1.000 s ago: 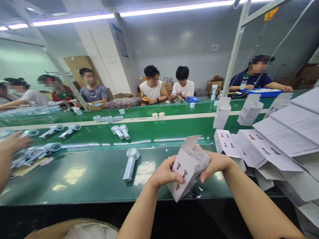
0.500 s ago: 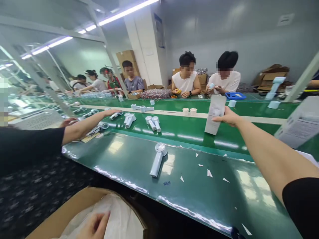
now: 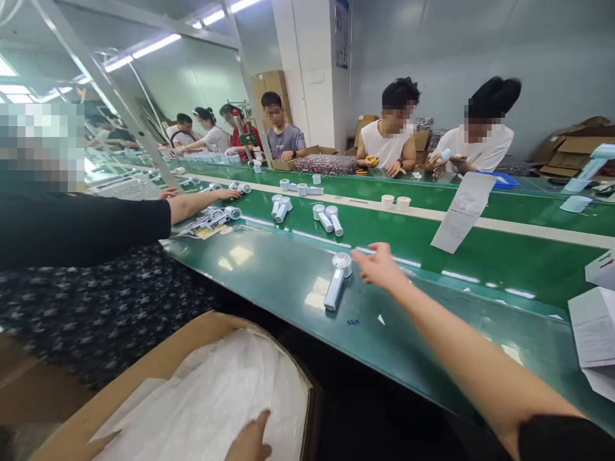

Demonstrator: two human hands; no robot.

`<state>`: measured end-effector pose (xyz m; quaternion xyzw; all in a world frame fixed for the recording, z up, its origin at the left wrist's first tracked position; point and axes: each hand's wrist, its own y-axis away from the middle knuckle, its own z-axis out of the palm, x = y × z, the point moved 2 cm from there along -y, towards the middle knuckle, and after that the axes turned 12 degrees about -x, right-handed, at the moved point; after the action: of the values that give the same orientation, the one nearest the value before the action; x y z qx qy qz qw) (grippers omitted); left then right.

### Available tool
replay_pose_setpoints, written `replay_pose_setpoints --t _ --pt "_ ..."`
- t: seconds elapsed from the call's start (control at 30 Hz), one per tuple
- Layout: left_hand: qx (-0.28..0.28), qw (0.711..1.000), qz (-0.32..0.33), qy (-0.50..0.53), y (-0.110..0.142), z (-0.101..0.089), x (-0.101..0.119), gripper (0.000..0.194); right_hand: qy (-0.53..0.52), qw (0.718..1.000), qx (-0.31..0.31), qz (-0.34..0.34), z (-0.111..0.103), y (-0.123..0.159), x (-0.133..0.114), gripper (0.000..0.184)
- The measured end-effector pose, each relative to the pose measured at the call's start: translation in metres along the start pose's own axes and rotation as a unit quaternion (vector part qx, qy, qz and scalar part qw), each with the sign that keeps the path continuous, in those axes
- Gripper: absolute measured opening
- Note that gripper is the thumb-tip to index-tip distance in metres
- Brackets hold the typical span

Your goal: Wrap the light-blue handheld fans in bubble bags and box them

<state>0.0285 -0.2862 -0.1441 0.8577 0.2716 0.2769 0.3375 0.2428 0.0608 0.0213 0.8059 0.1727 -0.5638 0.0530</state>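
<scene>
My right hand (image 3: 379, 266) reaches over the table edge beside a light-blue handheld fan (image 3: 336, 282), fingers spread and nothing in them. Its fingertips come close to the fan's round head; whether they touch it I cannot tell. On the green belt farther right is a white printed box (image 3: 464, 211), tilted and apart from my hand. At the bottom, my left hand (image 3: 250, 442) is partly cut off, fingers apart, over white plastic bags (image 3: 230, 378) in an open cardboard carton (image 3: 192, 333). Another bit of a hand shows at the lower left; whose it is I cannot tell.
Several more fans (image 3: 329, 219) lie along the green belt (image 3: 369, 234), with two pale cups (image 3: 394, 203) beyond. White boxes (image 3: 596, 333) stand at the right edge. A co-worker's arm (image 3: 204, 203) reaches in from the left. Several people sit across the belt.
My right hand has let go of the white box and moved left to the fan. My left hand's fingers have opened over the bags. The view has shifted left.
</scene>
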Motion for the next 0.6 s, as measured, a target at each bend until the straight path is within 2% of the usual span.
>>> replay_pose_setpoints --t 0.03,0.07,0.13,0.2,0.27,0.33,0.37,0.43,0.47,0.53,0.6 --pt "0.028 0.999 -0.012 -0.027 0.009 -0.007 0.000 0.053 0.001 1.000 -0.029 0.010 0.033 0.008 -0.001 0.061" --pt "0.049 0.998 -0.018 -0.043 0.019 -0.015 0.000 0.053 -0.002 0.999 -0.032 0.032 0.059 0.014 -0.001 0.069" --pt "0.092 0.995 -0.027 -0.036 0.041 -0.032 -0.005 0.032 -0.035 0.994 -0.024 0.100 0.088 0.021 0.001 0.075" --pt "0.125 0.991 -0.051 -0.012 0.061 -0.051 -0.018 0.026 -0.071 0.984 -0.031 0.157 0.092 0.021 0.001 0.069" --pt "0.161 0.985 -0.063 0.012 0.077 -0.068 -0.035 0.025 -0.114 0.972 -0.074 0.189 0.084 0.020 0.000 0.052" --pt "0.226 0.967 -0.042 0.107 0.087 -0.084 -0.053 0.025 -0.167 0.956 -0.130 0.205 0.072 0.028 -0.002 0.030" --pt "0.261 0.947 -0.015 0.185 0.089 -0.091 -0.061 0.028 -0.199 0.944 -0.158 0.210 0.068 0.038 -0.003 0.022" --pt "0.311 0.885 0.049 0.342 0.085 -0.100 -0.073 0.042 -0.294 0.902 -0.219 0.230 0.063 0.068 -0.002 0.016" --pt "0.319 0.859 0.073 0.394 0.080 -0.103 -0.077 0.050 -0.352 0.867 -0.251 0.248 0.064 0.087 0.001 0.017" --pt "0.305 0.849 0.093 0.421 0.066 -0.100 -0.077 0.057 -0.462 0.776 -0.311 0.295 0.071 0.129 0.007 0.020" --pt "0.275 0.867 0.090 0.405 0.051 -0.090 -0.072 0.055 -0.528 0.697 -0.348 0.337 0.080 0.167 0.016 0.023"
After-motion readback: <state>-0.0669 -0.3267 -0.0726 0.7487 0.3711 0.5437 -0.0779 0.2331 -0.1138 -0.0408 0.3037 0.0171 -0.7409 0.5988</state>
